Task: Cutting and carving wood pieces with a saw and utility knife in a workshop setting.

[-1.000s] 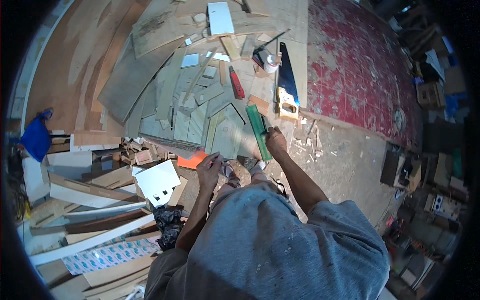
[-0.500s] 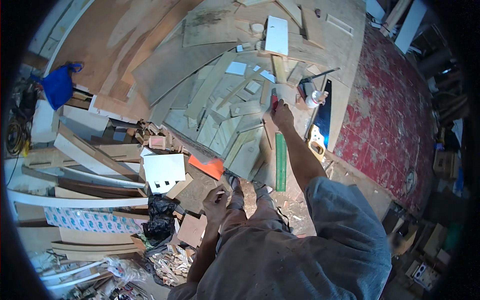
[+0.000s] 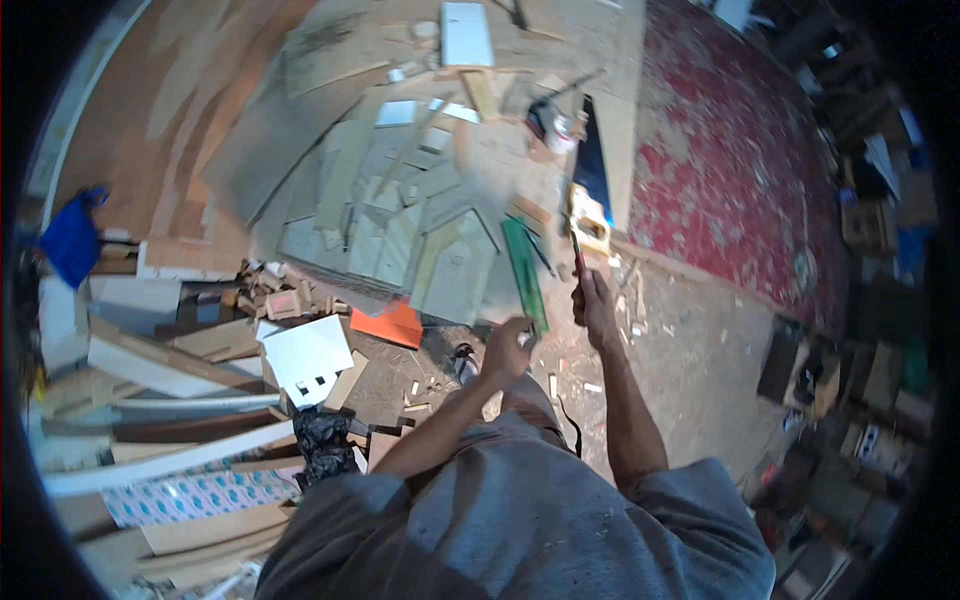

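Right hand (image 3: 594,302), right of centre in the frame, is closed around a red cutter (image 3: 579,264); the fingers cover most of its body, and only the upper part shows, pointing up the frame. Its tip overlaps the pale handle of the handsaw (image 3: 592,165) in this view; whether the two touch cannot be determined. Left hand (image 3: 508,352), just below centre, is curled with fingers bent inward. A small pale patch shows at its fingertips; whether this is a held item cannot be told.

Green strip (image 3: 522,268) lies at centre, its lower end close to the left hand and partly blurred. A dark slim item (image 3: 540,254) lies along its right side, kind not legible.

Tabletop (image 3: 622,95) carries wood offcuts (image 3: 385,240) across the upper centre, smeared by motion blur. A white container (image 3: 560,137) stands left of the saw blade, its outline soft. An orange sheet (image 3: 386,325) sits left of centre, partly hidden beneath the tabletop edge. Black plastic (image 3: 325,440), lower left, is crumpled; contents not visible. Outer corners are lost in dark vignette.
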`<act>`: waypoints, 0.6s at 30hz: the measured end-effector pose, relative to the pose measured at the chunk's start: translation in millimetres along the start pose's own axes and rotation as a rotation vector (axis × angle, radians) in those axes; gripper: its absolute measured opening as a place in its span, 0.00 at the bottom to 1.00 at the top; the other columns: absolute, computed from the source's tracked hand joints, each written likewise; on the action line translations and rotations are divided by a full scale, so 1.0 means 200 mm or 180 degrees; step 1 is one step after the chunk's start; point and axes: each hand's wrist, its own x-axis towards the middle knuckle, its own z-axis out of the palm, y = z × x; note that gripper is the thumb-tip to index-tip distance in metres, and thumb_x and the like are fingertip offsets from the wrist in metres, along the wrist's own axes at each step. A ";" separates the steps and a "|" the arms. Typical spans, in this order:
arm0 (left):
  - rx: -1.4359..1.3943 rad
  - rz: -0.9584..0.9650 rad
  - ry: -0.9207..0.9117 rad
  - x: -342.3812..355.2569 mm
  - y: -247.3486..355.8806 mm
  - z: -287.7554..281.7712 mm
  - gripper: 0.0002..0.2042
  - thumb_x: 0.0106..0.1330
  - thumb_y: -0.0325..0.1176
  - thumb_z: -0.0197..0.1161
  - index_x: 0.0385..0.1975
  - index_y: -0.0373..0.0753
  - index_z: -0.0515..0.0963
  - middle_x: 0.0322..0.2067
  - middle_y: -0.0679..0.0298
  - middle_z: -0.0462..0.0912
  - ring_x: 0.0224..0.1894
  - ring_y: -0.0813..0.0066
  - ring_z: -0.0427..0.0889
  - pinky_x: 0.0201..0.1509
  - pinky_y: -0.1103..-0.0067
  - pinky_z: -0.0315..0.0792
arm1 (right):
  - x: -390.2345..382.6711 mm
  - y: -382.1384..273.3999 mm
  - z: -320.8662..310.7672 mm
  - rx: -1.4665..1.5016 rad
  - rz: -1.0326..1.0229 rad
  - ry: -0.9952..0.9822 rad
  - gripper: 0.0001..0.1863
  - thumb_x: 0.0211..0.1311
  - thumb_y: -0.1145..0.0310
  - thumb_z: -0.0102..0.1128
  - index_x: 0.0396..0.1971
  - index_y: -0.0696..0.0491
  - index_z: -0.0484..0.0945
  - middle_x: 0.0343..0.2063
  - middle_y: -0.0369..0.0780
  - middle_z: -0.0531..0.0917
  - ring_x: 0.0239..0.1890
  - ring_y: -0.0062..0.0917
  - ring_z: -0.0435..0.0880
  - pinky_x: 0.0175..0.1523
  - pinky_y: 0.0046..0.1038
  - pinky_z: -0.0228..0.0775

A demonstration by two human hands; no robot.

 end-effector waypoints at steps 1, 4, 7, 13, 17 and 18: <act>-0.0342 -0.0632 -0.0409 0.06 0.04 0.04 0.14 0.59 0.29 0.66 0.45 0.35 0.79 0.43 0.49 0.82 0.47 0.48 0.81 0.52 0.64 0.74 | -0.13 0.11 -0.08 0.0062 0.0073 0.0276 0.20 0.74 0.47 0.45 0.46 0.49 0.73 0.18 0.27 0.64 0.13 0.10 0.58 0.17 0.17 0.48; -0.0028 0.0515 -0.0521 0.26 0.00 0.16 0.15 0.57 0.25 0.64 0.46 0.35 0.78 0.45 0.48 0.81 0.48 0.48 0.80 0.53 0.64 0.74 | -0.38 0.42 -0.16 0.0280 0.0452 0.0562 0.22 0.73 0.45 0.45 0.47 0.50 0.73 0.19 0.28 0.67 0.14 0.12 0.60 0.18 0.19 0.51; -0.0250 0.0711 -0.0501 0.35 -0.10 0.25 0.13 0.54 0.19 0.64 0.41 0.32 0.79 0.40 0.49 0.82 0.40 0.51 0.82 0.46 0.70 0.77 | -0.48 0.54 -0.05 -0.0016 0.0364 0.0776 0.25 0.73 0.43 0.43 0.47 0.51 0.74 0.19 0.29 0.67 0.15 0.12 0.62 0.18 0.19 0.53; -0.0231 0.0705 -0.0718 0.33 -0.19 0.31 0.15 0.54 0.18 0.64 0.43 0.32 0.81 0.44 0.52 0.85 0.47 0.58 0.84 0.52 0.74 0.76 | -0.36 0.83 0.01 -0.0892 -0.0410 0.1138 0.28 0.76 0.47 0.40 0.43 0.60 0.74 0.21 0.39 0.73 0.24 0.26 0.72 0.30 0.30 0.65; -0.0334 0.0684 -0.0655 0.30 -0.16 0.32 0.14 0.56 0.19 0.64 0.44 0.32 0.82 0.44 0.52 0.85 0.47 0.59 0.85 0.52 0.73 0.77 | -0.35 0.84 0.03 -0.1032 -0.0623 0.1280 0.29 0.76 0.46 0.39 0.43 0.61 0.74 0.20 0.37 0.73 0.24 0.22 0.70 0.31 0.28 0.65; -0.0385 0.0610 -0.0696 0.29 -0.14 0.32 0.14 0.57 0.20 0.64 0.44 0.33 0.82 0.45 0.52 0.84 0.46 0.58 0.85 0.52 0.73 0.77 | -0.35 0.85 0.02 -0.1036 -0.0612 0.1307 0.29 0.76 0.46 0.39 0.43 0.61 0.74 0.20 0.37 0.73 0.24 0.22 0.70 0.31 0.28 0.65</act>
